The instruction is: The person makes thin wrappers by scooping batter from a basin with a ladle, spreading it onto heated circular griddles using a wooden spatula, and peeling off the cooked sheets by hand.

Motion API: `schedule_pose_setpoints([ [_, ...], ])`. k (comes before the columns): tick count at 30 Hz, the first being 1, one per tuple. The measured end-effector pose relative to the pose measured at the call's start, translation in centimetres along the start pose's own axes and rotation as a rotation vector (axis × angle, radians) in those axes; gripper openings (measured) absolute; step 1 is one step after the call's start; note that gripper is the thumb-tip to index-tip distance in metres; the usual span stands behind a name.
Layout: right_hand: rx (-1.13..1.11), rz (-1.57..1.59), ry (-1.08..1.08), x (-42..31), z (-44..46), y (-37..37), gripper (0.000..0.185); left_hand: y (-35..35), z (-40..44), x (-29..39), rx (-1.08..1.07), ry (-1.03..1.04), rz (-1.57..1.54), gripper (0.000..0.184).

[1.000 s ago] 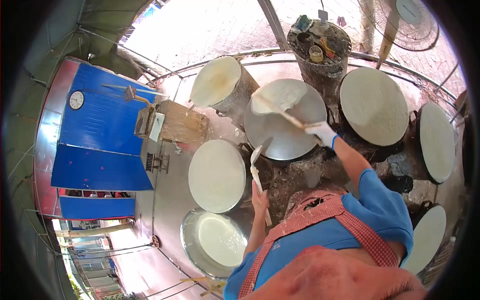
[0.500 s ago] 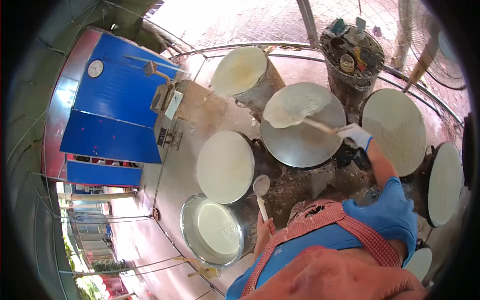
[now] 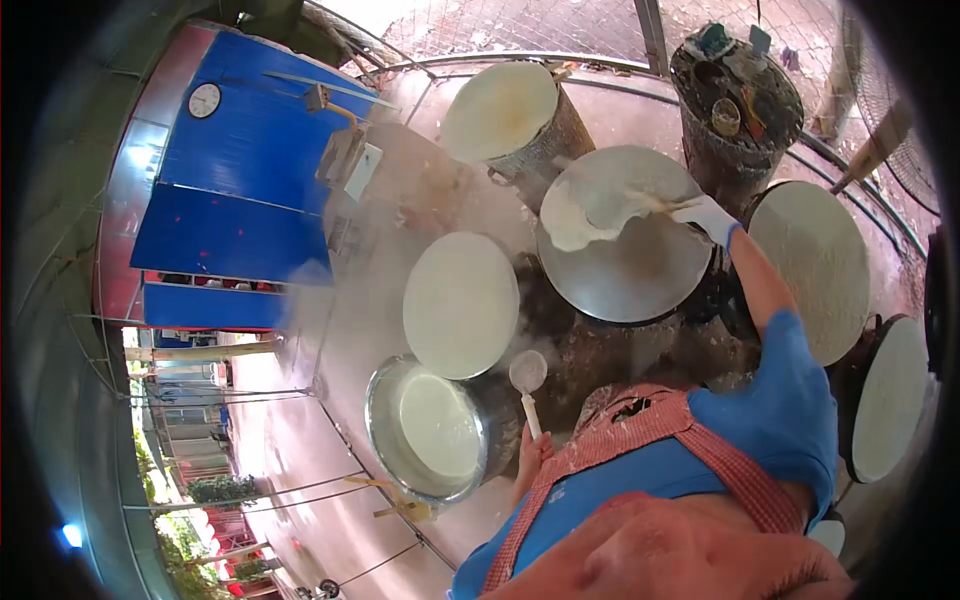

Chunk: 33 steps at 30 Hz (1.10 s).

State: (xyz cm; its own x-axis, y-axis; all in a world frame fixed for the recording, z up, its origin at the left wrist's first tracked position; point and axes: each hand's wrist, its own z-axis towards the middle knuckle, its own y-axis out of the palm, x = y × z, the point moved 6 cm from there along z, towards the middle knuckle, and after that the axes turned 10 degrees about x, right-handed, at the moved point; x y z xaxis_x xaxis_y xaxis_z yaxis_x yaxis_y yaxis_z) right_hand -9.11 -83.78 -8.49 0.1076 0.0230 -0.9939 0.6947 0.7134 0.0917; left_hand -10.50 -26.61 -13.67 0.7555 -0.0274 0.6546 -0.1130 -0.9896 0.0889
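Observation:
My right hand [image 3: 708, 217], in a white glove, is closed around the handle of a spreading tool [image 3: 658, 203] over a round metal griddle [image 3: 640, 270]. The tool's far end is blurred among the batter. Pale batter [image 3: 572, 222] lies in a curved smear on the griddle's far left part, with bare metal showing around it. My left hand [image 3: 536, 452] grips the light handle of a ladle [image 3: 528, 372], held low near my apron. Left of the ladle stands a big metal pot [image 3: 376, 420] holding white batter [image 3: 438, 425].
Several more round griddles stand around me, including one [image 3: 462, 305] at left covered in pale batter, one [image 3: 500, 110] at the back and one [image 3: 812, 270] at right. A drum [image 3: 735, 150] at the back right carries small containers. Steam drifts on the left.
My right hand has turned the tool across the griddle, and the batter has gone from a broad patch to a curved smear. The view has shifted slightly; steam has thickened at left.

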Motion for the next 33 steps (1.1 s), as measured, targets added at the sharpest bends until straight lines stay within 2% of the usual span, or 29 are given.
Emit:
schedule_pose_setpoints([
  [2,-0.238,-0.204,0.560,0.9,-1.7,2.7,0.029,-1.1,-0.3,0.2,0.056,-0.016,-0.008,0.058],
  [4,-0.344,-0.229,0.515,2.5,-3.9,2.1,0.026,-0.8,0.0,-0.5,0.027,-0.034,-0.080,0.049],
  [6,-0.400,-0.304,0.771,1.9,-7.1,0.4,0.029,-0.9,-0.8,-0.5,0.066,-0.040,-0.130,0.044],
  [7,-0.415,-0.318,0.760,1.2,-6.4,0.0,0.029,-1.1,-0.8,-0.5,0.063,-0.037,-0.148,0.044],
  [8,-0.402,-0.283,0.651,0.2,-5.4,-0.1,0.024,-1.2,-0.9,-0.6,0.058,-0.035,-0.158,0.045],
  [10,-0.309,-0.355,0.088,1.5,-0.7,0.5,0.017,-1.5,-1.2,-1.1,0.095,-0.034,-0.181,0.045],
  [11,-0.216,-0.459,-0.360,3.5,2.1,1.4,0.016,-2.0,-1.5,-1.4,0.135,-0.043,-0.191,0.045],
  [13,-0.284,-0.469,0.435,-2.9,1.4,3.9,0.017,-2.7,-1.0,-2.3,0.174,-0.071,-0.166,0.045],
  [14,-0.270,-0.455,0.462,0.4,2.3,2.8,0.017,-3.3,-0.1,-3.0,0.162,-0.083,-0.119,0.046],
  [15,-0.559,-0.485,-0.015,3.6,3.3,4.0,0.015,-5.1,-0.2,-3.7,0.163,-0.097,-0.077,0.046],
  [17,-0.868,-0.582,-0.353,6.6,0.9,2.5,0.021,-3.7,-1.6,-2.5,0.151,-0.101,-0.089,0.046],
  [18,-0.913,-0.671,-0.180,6.6,-0.7,0.8,0.025,-2.6,-2.6,-2.3,0.128,-0.098,-0.114,0.047],
  [19,-0.950,-0.668,-0.173,5.2,-2.0,0.6,0.025,-2.3,-3.3,-2.3,0.130,-0.060,-0.104,0.048],
  [23,-0.555,-0.463,0.723,2.0,-2.8,-3.3,0.014,-2.2,-4.3,-2.3,0.178,-0.132,-0.211,0.051],
  [25,-0.435,-0.159,0.286,7.9,2.5,-0.9,0.016,-3.1,-4.3,-2.5,0.186,-0.138,-0.212,0.051],
  [26,-0.477,-0.290,0.094,6.0,3.5,1.2,0.017,-3.5,-4.2,-2.8,0.200,-0.147,-0.218,0.050],
  [28,-0.496,-0.428,-0.097,2.2,3.3,4.0,0.021,-3.6,-4.2,-2.9,0.204,-0.151,-0.238,0.050],
  [30,-0.834,-0.451,0.091,1.5,-0.3,5.4,0.022,-6.1,-4.4,-2.5,0.222,-0.149,-0.257,0.050],
  [31,-0.868,-0.634,0.040,3.6,-1.3,2.6,0.014,-7.4,-3.6,-3.0,0.162,-0.136,-0.189,0.050],
  [33,-0.817,-1.436,0.631,2.6,-6.5,-3.7,0.017,-9.3,-2.0,-4.1,0.047,-0.068,-0.105,0.048],
])
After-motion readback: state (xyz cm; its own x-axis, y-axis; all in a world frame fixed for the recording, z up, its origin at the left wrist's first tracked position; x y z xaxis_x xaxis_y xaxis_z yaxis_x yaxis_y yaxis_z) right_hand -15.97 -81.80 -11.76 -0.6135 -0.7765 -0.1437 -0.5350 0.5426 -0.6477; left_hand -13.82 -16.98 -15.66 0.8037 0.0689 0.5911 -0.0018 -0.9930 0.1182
